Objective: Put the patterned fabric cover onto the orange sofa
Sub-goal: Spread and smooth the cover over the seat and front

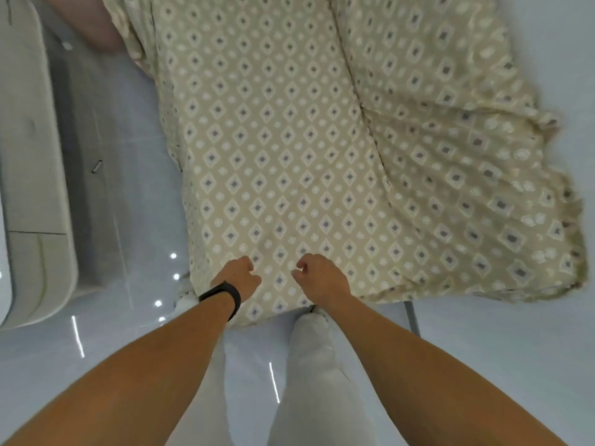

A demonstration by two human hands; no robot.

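The patterned fabric cover [273, 149], beige with white diamonds and grey squares, lies spread smooth over the sofa seat. Its right part [467, 175] falls in ruffled folds toward the floor. A bare pinkish-orange piece of the sofa [93, 20] shows at the top left. My left hand [240, 278], with a black wristband, hovers with curled fingers over the cover's near edge. My right hand [318, 278] is beside it, fingers curled too. No fold of fabric shows inside either hand, and the cloth around them is flat.
A cream-white piece of furniture [32, 156] stands along the left. The glossy pale floor [499, 349] surrounds the sofa, with a small dark object [96, 165] lying on it at the left. My legs in white trousers [309, 365] stand against the sofa's near edge.
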